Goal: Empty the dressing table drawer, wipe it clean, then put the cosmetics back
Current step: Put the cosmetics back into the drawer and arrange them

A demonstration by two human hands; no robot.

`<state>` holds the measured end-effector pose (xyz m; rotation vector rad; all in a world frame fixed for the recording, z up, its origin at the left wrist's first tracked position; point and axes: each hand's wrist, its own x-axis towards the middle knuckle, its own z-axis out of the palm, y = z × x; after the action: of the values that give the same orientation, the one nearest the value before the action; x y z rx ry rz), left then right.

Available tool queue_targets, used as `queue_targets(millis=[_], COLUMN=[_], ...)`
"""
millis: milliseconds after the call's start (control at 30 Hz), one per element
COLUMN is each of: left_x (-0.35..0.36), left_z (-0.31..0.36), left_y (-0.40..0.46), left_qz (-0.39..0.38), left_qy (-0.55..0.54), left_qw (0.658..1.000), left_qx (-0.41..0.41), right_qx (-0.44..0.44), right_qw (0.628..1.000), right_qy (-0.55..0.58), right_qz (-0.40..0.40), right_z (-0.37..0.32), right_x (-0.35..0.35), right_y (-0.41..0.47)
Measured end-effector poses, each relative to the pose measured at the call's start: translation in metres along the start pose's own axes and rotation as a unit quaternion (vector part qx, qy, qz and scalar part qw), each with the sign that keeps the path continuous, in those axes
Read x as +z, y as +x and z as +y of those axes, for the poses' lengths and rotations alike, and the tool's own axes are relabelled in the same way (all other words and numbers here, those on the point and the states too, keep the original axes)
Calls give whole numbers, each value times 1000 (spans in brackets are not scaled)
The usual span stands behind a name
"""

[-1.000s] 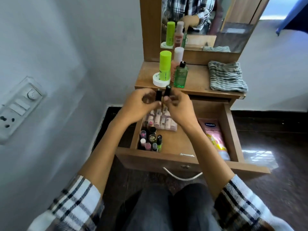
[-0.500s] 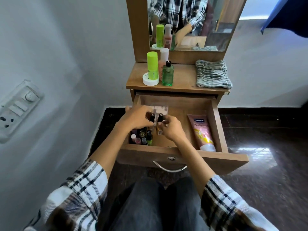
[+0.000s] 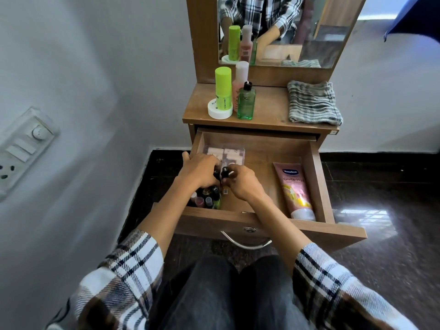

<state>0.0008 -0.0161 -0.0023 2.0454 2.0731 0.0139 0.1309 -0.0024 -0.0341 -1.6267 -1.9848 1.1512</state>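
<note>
The wooden drawer (image 3: 319,177) stands pulled out. Both hands are inside its left part. My left hand (image 3: 198,172) grips a small black-capped bottle (image 3: 216,173). My right hand (image 3: 242,183) pinches another black-capped bottle (image 3: 224,172) right beside it. Below the hands stands a cluster of nail polish bottles (image 3: 207,198) in the drawer's front left corner. A clear box of small tubes (image 3: 226,154) lies behind the hands. A pink Vaseline tube (image 3: 294,189) lies on the drawer's right side.
On the tabletop (image 3: 269,108) stand a lime-green bottle (image 3: 223,89), a peach bottle (image 3: 240,79), a green pump bottle (image 3: 246,103) and a white jar (image 3: 219,111). A folded striped cloth (image 3: 313,102) lies at the right. The mirror (image 3: 285,29) is behind. Wall with switchboard (image 3: 21,148) at left.
Both hands dropped from in front of the tabletop edge into the drawer with the two black-capped bottles, ending just above the nail polish cluster.
</note>
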Motion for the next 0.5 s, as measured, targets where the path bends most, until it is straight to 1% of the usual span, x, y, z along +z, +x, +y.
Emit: queue_targets(millis=[233,333,500], left_x=[-3,-3,-3], left_z=[3,5,4], left_y=[1,-1,-5], left_qz=[8,17,8], left_qy=[21,11,-6], left_qw=[1000,1000,1000], left_qx=[-16,-14,-16], right_qx=[-4,2,0], right_qw=[1000,1000,1000], right_qy=[-16,-10,-14], right_qz=[-16,-23,-20], right_z=[0,2,4], right_x=[1,0,1], right_y=[4,3,2])
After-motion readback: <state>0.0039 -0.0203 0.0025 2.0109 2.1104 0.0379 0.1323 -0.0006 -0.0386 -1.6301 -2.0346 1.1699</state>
